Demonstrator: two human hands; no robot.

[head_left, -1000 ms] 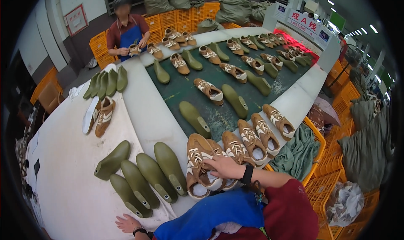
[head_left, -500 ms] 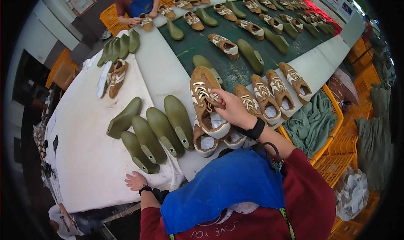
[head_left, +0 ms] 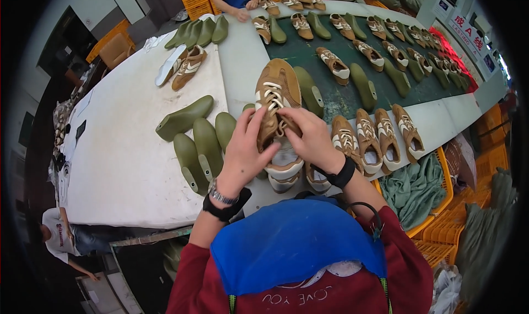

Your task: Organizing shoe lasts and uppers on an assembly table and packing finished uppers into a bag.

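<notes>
A brown suede sneaker (head_left: 279,78) with cream stripes and laces is tilted up in front of me, its toe pointing away. My left hand (head_left: 241,157) grips the left side of its opening, thumb inside the collar. My right hand (head_left: 314,140) pinches at the laces and tongue from the right. What exactly its fingertips hold is partly hidden. Other sneakers lie beneath and just behind the held one's heel, near my apron. Left of my hands several green shoe lasts (head_left: 206,146) lie on the white cloth (head_left: 127,149). To the right stands a row of laced sneakers (head_left: 368,132).
A dark green conveyor belt (head_left: 341,104) carries sneakers paired with lasts. Across the table a co-worker's hands (head_left: 242,14) rest near its edge. An orange crate (head_left: 443,173) holding green cloth stands at the right. A white insole (head_left: 171,65) lies beside a sneaker at far left.
My left hand has come up from the cloth's near edge onto the sneaker. My right hand still holds it, at the laces. The view has turned left, and the co-worker's sneaker is set down.
</notes>
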